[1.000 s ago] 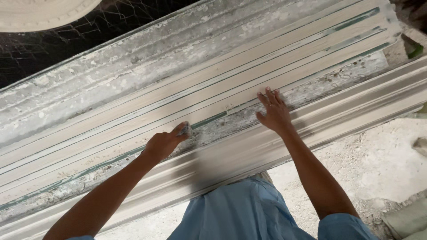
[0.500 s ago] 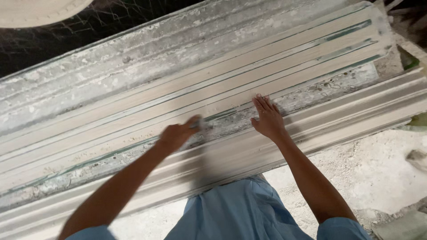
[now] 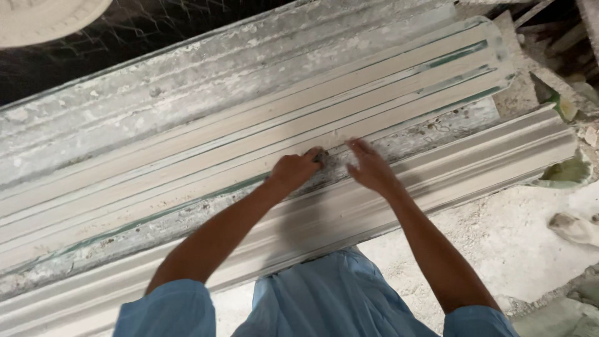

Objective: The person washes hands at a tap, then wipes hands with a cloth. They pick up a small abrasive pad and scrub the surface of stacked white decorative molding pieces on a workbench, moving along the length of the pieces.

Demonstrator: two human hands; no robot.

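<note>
A long ribbed plaster moulding (image 3: 349,118) lies slanted across the view, pale with thin green streaks along its grooves. My left hand (image 3: 294,171) is closed on a small dark scraping piece (image 3: 319,154), pressed into the rough grey groove (image 3: 399,140) of the moulding. My right hand (image 3: 369,167) lies flat beside it, fingers spread on the same groove. A second stepped cornice strip (image 3: 493,162) runs along the near side, under both forearms.
A dusty white floor (image 3: 518,243) with plaster lumps lies at the right. Rubble and planks (image 3: 561,43) sit at the upper right. A round pale disc (image 3: 43,19) and dark netting are at the upper left. My blue clothing (image 3: 318,299) fills the bottom.
My left hand has slid to the right along the groove with the scraping piece. The two hands are now close together, and the view has shifted toward the moulding's right end.
</note>
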